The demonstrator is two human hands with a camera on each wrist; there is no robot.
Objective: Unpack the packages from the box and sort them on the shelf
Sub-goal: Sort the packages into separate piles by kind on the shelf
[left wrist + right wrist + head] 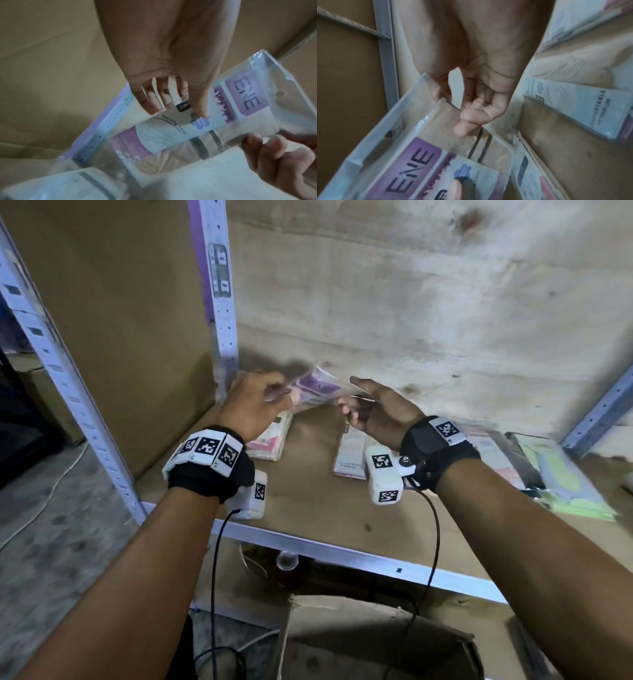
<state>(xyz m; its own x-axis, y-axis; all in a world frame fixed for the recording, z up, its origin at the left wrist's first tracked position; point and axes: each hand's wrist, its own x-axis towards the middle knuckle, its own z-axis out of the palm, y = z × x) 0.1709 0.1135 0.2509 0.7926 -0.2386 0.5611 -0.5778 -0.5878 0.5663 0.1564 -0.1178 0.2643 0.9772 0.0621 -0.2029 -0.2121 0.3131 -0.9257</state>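
A clear plastic stocking package with a purple label hangs above the wooden shelf, held between both hands. My left hand pinches its left end; in the left wrist view the thumb lies on the label of the package with the fingers behind. My right hand grips the other end, its fingers and thumb curled round the package edge. The open cardboard box stands on the floor below the shelf.
Stacks of packages lie on the shelf: a pink one under my left hand, another under my right, more and a green pile at the right. A large carton and a shelf post stand at the left.
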